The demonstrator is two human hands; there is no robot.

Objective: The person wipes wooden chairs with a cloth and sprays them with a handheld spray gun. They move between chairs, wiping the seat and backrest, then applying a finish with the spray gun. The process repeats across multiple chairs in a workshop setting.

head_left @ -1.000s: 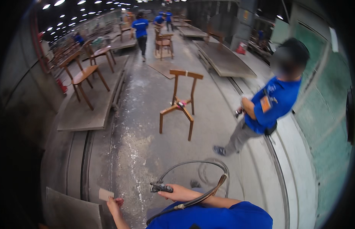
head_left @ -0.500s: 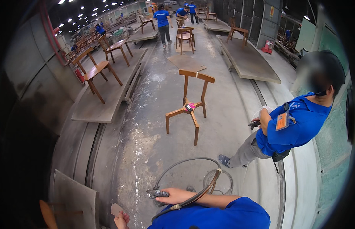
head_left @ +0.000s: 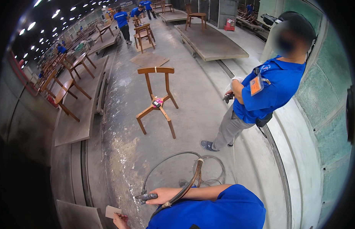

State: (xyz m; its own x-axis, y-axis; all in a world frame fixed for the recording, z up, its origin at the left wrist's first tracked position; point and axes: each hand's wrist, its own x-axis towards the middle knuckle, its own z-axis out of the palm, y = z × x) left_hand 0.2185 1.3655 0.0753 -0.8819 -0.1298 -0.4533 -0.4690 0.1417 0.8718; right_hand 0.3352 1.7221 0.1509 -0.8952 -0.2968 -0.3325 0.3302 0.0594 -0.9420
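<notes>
At the lower left, my left hand (head_left: 121,221) pinches a small, flat beige sheet (head_left: 112,211), like sandpaper or card. My right hand (head_left: 159,195) is wrapped round a dark spray gun (head_left: 147,197), its arm reaching across from the right. A black hose (head_left: 162,155) loops from the gun to a taped bundle of hoses (head_left: 197,168) by my forearm. Ahead on the floor stands a wooden chair frame (head_left: 156,70) without a seat panel. A small black device (head_left: 157,103) on something pink sits where its rails cross.
To the right stands a person in blue (head_left: 275,87), holding a dark hand tool (head_left: 228,97). Low platforms flank the aisle, the left one (head_left: 84,122) and right one (head_left: 212,44) bearing wooden chairs. A brown board (head_left: 149,59) lies behind the frame; more people and chairs are farther back.
The view has swung to the right, so the chair frame and platforms sit farther left. Both hands keep hold of what they had.
</notes>
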